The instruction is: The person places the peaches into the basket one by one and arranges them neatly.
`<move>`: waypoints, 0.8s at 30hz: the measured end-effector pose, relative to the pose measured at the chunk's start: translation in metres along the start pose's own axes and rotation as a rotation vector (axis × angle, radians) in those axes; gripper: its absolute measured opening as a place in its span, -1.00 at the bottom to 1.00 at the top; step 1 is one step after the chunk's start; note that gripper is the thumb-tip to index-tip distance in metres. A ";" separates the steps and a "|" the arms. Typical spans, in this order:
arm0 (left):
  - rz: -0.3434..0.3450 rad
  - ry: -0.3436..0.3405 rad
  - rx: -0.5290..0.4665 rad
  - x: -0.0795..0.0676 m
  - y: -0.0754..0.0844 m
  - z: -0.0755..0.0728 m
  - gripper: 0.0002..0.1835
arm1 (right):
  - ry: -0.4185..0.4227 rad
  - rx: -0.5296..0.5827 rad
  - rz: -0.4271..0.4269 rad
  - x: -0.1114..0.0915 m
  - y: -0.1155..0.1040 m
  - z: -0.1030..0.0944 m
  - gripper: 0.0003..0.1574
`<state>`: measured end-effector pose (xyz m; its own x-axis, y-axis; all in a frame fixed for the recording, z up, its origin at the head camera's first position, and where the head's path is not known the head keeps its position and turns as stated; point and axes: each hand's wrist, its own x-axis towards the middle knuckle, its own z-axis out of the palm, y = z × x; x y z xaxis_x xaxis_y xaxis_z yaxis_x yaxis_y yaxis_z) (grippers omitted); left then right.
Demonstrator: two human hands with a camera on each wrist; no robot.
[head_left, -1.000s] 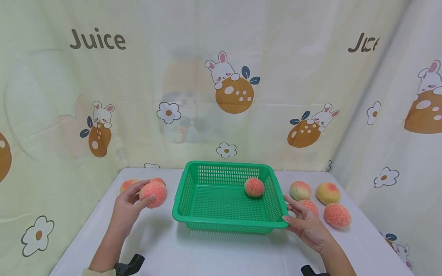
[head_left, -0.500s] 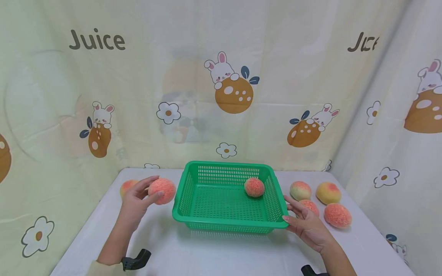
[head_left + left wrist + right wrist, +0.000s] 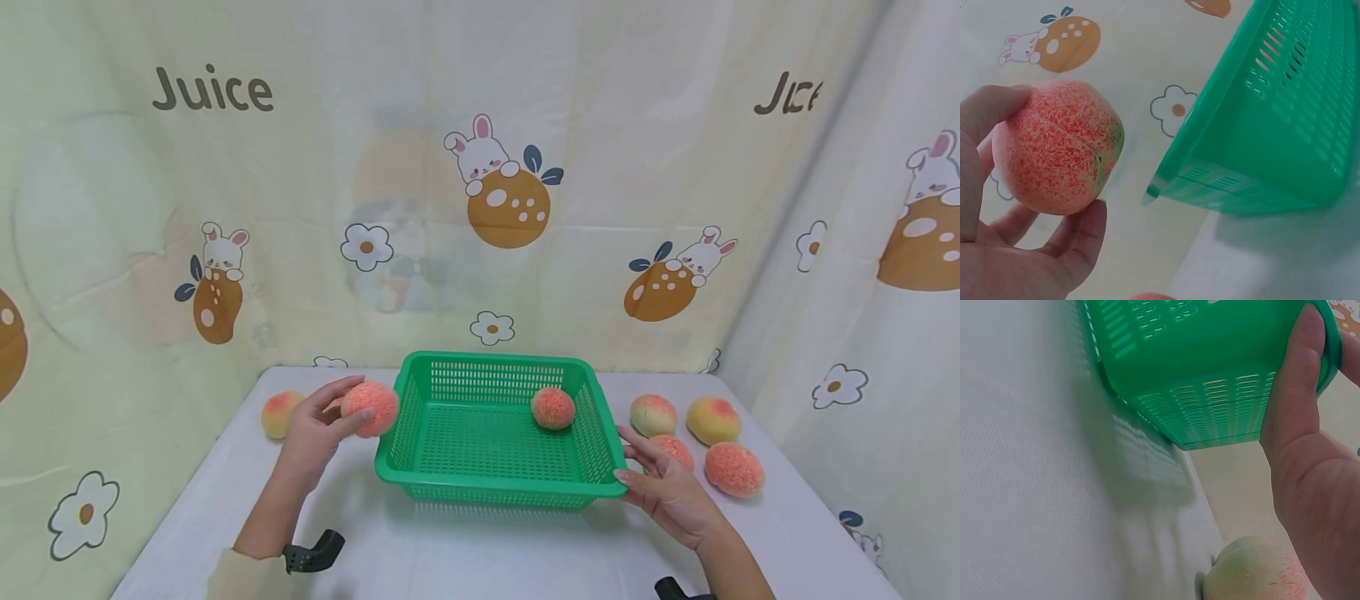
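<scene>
Across the table (image 3: 465, 554), basket's (image 3: 498, 481) long axis.

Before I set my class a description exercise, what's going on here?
A person's left hand holds a pinkish peach just left of the green basket, apart from it. The right hand grips the basket from its right. One peach sits inside the basket, four more lie on the table to its right, and at least one is on the left.
</scene>
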<state>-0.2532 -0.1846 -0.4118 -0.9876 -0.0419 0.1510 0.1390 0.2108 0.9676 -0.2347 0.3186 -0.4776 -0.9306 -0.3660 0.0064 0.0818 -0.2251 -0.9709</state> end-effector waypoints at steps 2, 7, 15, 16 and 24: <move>0.000 -0.006 -0.002 0.002 0.000 0.002 -0.34 | -0.001 -0.002 0.001 0.000 0.000 0.000 -0.03; 0.010 -0.018 -0.022 0.008 0.002 0.007 -0.35 | -0.009 0.007 0.000 0.000 0.000 0.001 -0.03; 0.015 -0.032 -0.034 0.014 0.006 0.013 -0.35 | -0.017 0.020 -0.001 0.000 -0.001 0.001 -0.02; 0.016 -0.034 -0.036 0.015 0.007 0.014 -0.35 | -0.018 0.020 -0.002 0.000 -0.001 0.001 -0.01; 0.044 -0.061 -0.053 0.023 0.008 0.024 -0.38 | -0.026 0.022 -0.005 0.000 -0.001 0.001 -0.02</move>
<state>-0.2767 -0.1602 -0.4054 -0.9829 0.0266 0.1824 0.1843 0.1596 0.9698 -0.2339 0.3177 -0.4765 -0.9216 -0.3878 0.0178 0.0853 -0.2470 -0.9653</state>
